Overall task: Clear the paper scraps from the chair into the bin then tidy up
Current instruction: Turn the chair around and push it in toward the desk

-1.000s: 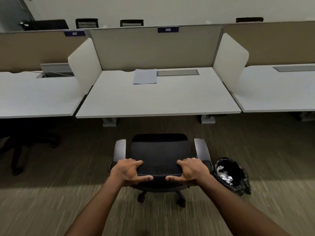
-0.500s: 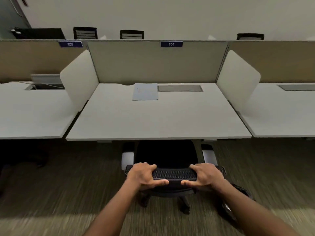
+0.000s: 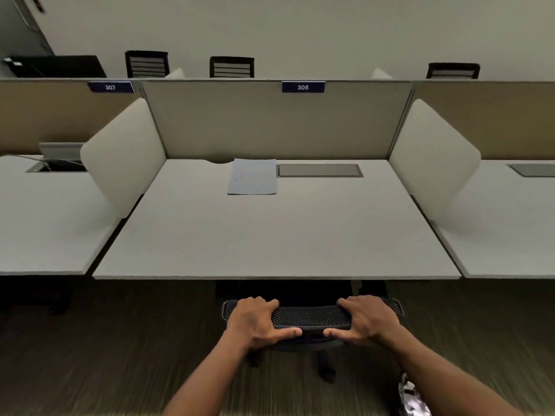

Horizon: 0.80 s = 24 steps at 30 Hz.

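Observation:
The black mesh office chair (image 3: 310, 318) stands tucked under the white desk (image 3: 270, 241); only the top of its backrest and part of its wheeled base show. My left hand (image 3: 255, 321) grips the left part of the backrest's top edge, fingers curled over it and thumb underneath. My right hand (image 3: 365, 321) grips the right part the same way. The bin with a black liner (image 3: 410, 397) peeks out at the bottom right, mostly hidden by my right forearm. No paper scraps are visible.
A sheet of paper (image 3: 252, 177) lies at the back of the desk beside a grey cable hatch (image 3: 319, 170). White side dividers and beige partitions labelled 306 and 307 bound the desk. Neighbouring desks flank it left and right. Carpet floor lies below.
The chair has rolled forward under the desk with both hands still holding its backrest; seat and armrests are now hidden. The bin has dropped to the frame's bottom right.

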Available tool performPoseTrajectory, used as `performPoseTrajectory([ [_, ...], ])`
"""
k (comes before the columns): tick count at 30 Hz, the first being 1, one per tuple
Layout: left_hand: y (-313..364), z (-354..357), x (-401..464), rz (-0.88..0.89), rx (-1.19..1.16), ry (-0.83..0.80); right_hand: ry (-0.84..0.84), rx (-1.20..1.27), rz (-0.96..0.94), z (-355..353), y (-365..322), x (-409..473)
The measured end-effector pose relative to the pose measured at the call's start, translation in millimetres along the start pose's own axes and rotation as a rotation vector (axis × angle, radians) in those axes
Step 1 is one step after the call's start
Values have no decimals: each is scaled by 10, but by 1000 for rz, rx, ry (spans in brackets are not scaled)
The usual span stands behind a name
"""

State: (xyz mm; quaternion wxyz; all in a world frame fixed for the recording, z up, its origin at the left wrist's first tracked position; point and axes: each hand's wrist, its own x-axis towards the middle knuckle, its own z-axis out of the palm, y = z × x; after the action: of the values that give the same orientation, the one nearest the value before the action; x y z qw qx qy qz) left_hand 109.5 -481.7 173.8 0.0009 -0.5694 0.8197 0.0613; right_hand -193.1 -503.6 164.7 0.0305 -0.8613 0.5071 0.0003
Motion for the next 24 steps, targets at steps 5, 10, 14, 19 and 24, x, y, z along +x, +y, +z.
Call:
performPoseTrajectory([
  [5,50,-4,347,-53,5,-9,19,12,-7,-5,326,246],
  [10,156,-37,625,-96,-5,-20,12,48,-31,-27,651,467],
  [14,162,-51,785,-82,-7,-24,23,72,-43,52,788,516],
  [19,117,-16,828,-72,-34,-54,9,116,-42,36,753,492],
  [24,-8,-170,915,-64,-55,-119,-18,151,-37,-139,655,563],
])
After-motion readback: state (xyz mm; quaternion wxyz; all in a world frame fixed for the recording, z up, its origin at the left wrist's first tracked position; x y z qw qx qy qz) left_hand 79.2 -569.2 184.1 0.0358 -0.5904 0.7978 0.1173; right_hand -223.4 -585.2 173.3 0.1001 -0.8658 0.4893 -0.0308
